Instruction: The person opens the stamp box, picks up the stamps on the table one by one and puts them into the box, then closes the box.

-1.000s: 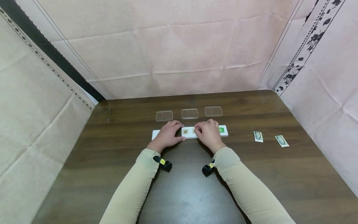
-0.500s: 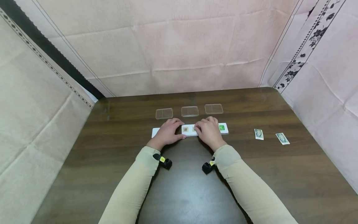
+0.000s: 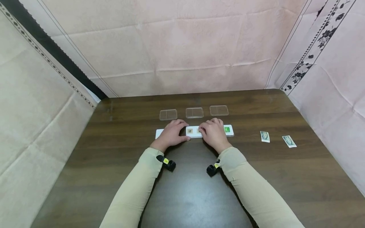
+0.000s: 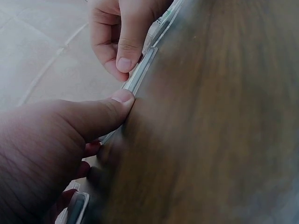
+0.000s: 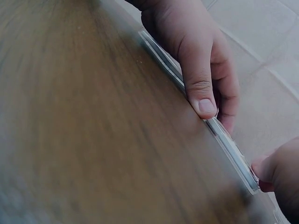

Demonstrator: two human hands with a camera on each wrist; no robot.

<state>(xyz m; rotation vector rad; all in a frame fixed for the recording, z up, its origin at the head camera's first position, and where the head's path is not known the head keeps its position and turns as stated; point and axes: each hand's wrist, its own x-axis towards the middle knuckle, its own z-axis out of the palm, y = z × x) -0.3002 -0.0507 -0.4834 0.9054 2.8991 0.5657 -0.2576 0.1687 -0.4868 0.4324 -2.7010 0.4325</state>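
On the table [image 3: 182,193], head view: middle white case [image 3: 194,133] lies flat between left hand [image 3: 172,132] and right hand [image 3: 214,133], small pictures [image 3: 189,131] on its face; clear flat pieces [image 3: 194,112] just beyond. Left wrist: left thumb on near edge, other fingers curled to far side, gripping that end; right thumb and index tips drawn together at the case, can't tell if anything's pinched. Right wrist: case looks thin, clear-edged. My read: light, stiff, slick plastic, may crack if bent; hold it by the long edges, off the face
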